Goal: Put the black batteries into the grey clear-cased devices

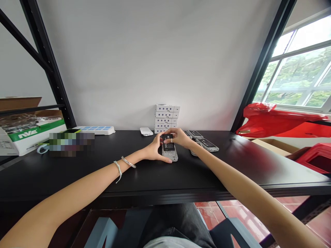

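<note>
The right hand, with one ring on a finger, is narrowed on one black battery, fingers and thumb at its far part. The left hand is spread wide around the left side of one open grey phone, the thumb reaching across the near end; how firmly it presses cannot be told. That phone lies on the black table in front of the person, between the two hands, with the battery over its upper part. Two bracelets circle the left wrist. Just beyond the right hand and forearm lie at least three more phones, partly covered, so their exact number cannot be told. Behind the hands, against the wall, stands one stack of white boxes in five visible layers, and just left of it lie flat white pieces, too small to count. Farther left are one white power strip, one pale roll beside a blurred patch, and one open carton with a green band. Far to the right are one red plastic bag, one open cardboard box below it and one red container.
</note>
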Demonstrator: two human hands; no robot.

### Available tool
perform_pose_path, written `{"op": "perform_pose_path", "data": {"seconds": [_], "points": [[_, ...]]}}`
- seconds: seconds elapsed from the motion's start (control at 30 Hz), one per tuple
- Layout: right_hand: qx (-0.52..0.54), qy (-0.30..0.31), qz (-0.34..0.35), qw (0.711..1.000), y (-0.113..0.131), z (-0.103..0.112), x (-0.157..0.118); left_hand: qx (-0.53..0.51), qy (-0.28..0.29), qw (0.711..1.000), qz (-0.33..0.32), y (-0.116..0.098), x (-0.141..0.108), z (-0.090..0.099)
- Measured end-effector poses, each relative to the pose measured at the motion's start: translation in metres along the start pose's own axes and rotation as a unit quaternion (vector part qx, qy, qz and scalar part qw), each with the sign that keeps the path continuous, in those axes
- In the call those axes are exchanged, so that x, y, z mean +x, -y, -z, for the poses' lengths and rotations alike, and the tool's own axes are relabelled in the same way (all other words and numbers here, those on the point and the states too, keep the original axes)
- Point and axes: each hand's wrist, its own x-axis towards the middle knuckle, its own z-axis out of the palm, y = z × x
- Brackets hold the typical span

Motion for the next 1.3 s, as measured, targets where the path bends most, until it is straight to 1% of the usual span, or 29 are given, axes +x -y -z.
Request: {"op": "perform_pose_path", "data": {"seconds": [0.1, 0.17, 0.23, 0.3, 0.4, 0.5, 0.6, 0.7, 0.77, 0.83, 0.97, 1.0, 1.07, 1.13, 1.2, 1.27, 1.3], "points": [[-0.039, 0.08, -0.014, 0.996, 0.004, 0.0, -0.004, 0.013, 0.006, 1.0, -0.007, 0.004, 0.002, 0.0], [-0.104, 0.122, 0.003, 0.987, 0.01, -0.001, -0.007, 0.021, 0.011, 1.0, -0.015, 0.006, 0.004, 0.001], [-0.168, 0.131, 0.02, 0.977, 0.018, -0.001, -0.011, 0.022, 0.017, 0.999, -0.022, 0.008, 0.005, 0.001], [-0.203, 0.147, 0.022, 0.968, 0.026, 0.001, -0.013, 0.015, 0.018, 0.999, -0.03, 0.009, 0.005, 0.001], [-0.214, 0.201, 0.002, 0.956, 0.033, 0.01, -0.015, -0.001, 0.02, 0.999, -0.033, 0.008, 0.005, 0.001], [-0.218, 0.223, -0.022, 0.95, 0.033, 0.021, -0.016, -0.006, 0.016, 1.0, -0.013, 0.007, 0.004, 0.0], [-0.207, 0.21, -0.019, 0.955, 0.032, 0.023, -0.016, 0.002, 0.012, 1.0, -0.003, 0.005, 0.004, 0.0], [-0.168, 0.148, -0.009, 0.975, 0.03, 0.018, -0.015, 0.008, 0.017, 1.0, -0.015, 0.004, 0.004, -0.001], [-0.122, 0.112, -0.028, 0.986, 0.028, 0.014, -0.013, 0.006, 0.017, 1.0, -0.017, 0.003, 0.004, -0.001], [-0.065, 0.091, -0.055, 0.992, 0.025, 0.011, -0.011, 0.004, 0.016, 1.0, -0.008, 0.003, 0.004, 0.0], [0.03, 0.021, -0.081, 0.996, 0.018, 0.006, -0.008, 0.012, 0.02, 1.0, 0.012, 0.002, 0.003, 0.001], [0.044, 0.011, -0.091, 0.995, 0.016, 0.005, -0.008, 0.012, 0.021, 1.0, 0.014, 0.001, 0.003, 0.001], [0.054, 0.013, -0.105, 0.993, 0.015, 0.004, -0.008, 0.012, 0.018, 1.0, 0.015, 0.001, 0.002, 0.0], [0.016, 0.026, -0.087, 0.996, 0.015, 0.006, -0.008, 0.012, 0.012, 1.0, 0.016, 0.0, 0.002, 0.0], [-0.089, 0.027, -0.045, 0.995, 0.017, 0.009, -0.009, 0.008, 0.01, 1.0, 0.015, 0.0, 0.002, 0.0], [-0.212, 0.023, -0.013, 0.977, 0.019, 0.013, -0.01, 0.002, 0.01, 1.0, 0.011, -0.001, 0.002, -0.001], [-0.256, 0.022, -0.008, 0.966, 0.02, 0.014, -0.01, 0.001, 0.01, 1.0, 0.011, -0.001, 0.002, -0.001]]}}
